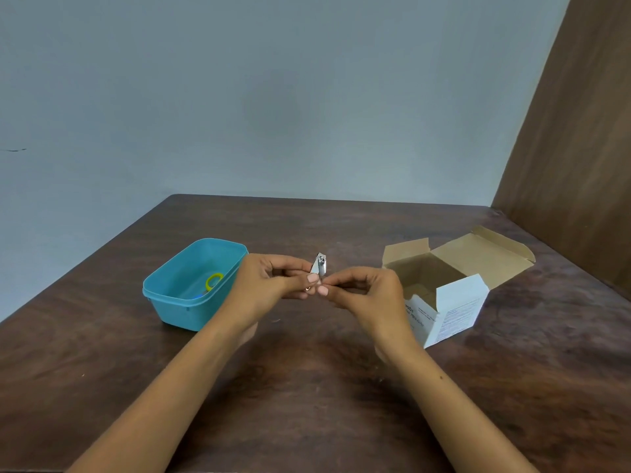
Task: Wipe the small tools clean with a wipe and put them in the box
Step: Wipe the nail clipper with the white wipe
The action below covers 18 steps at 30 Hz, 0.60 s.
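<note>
Head view: left hand (273,279), right hand (362,290) pinch nail clipper (319,265).

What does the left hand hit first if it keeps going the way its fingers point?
Likely the right hand: the left hand points rightward at it, both pinching the nail clipper. Fingertips look nearly touching; depth unclear.
</note>
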Each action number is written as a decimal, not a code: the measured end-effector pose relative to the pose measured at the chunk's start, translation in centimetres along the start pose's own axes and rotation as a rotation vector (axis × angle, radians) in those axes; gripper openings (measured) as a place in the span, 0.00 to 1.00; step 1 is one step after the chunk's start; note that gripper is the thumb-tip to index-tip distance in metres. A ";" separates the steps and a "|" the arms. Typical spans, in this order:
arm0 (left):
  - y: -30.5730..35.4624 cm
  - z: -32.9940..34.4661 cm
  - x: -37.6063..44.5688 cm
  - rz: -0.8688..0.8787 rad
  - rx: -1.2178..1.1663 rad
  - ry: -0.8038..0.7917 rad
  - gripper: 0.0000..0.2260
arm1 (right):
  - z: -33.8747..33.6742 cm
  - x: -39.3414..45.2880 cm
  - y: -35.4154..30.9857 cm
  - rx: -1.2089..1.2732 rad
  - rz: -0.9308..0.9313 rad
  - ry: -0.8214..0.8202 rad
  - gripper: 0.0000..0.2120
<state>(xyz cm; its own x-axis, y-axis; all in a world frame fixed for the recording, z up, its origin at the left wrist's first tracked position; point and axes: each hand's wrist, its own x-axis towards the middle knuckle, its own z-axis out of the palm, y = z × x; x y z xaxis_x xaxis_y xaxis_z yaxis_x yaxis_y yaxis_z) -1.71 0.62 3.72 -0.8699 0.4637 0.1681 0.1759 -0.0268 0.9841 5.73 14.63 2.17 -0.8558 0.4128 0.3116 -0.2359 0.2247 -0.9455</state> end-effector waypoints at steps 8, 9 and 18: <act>0.2 -0.5 0.2 -0.123 -0.080 0.054 0.08 | -0.5 -0.1 -0.4 -0.026 -0.099 0.286 0.04; 0.0 -0.4 0.1 -0.116 -0.057 0.048 0.08 | -0.4 -0.1 -0.4 -0.090 -0.197 0.313 0.05; 0.2 0.0 -0.2 -0.153 -0.093 -0.095 0.10 | 0.5 0.3 0.9 -0.605 -0.545 0.203 0.11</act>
<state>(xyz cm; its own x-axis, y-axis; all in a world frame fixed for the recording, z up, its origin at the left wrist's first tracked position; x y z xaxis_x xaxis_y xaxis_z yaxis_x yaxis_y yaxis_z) -1.45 0.53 3.85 -0.8353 0.5496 0.0141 -0.0021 -0.0289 0.9996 5.05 14.52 1.42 -0.5806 0.2471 0.7758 -0.2556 0.8493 -0.4618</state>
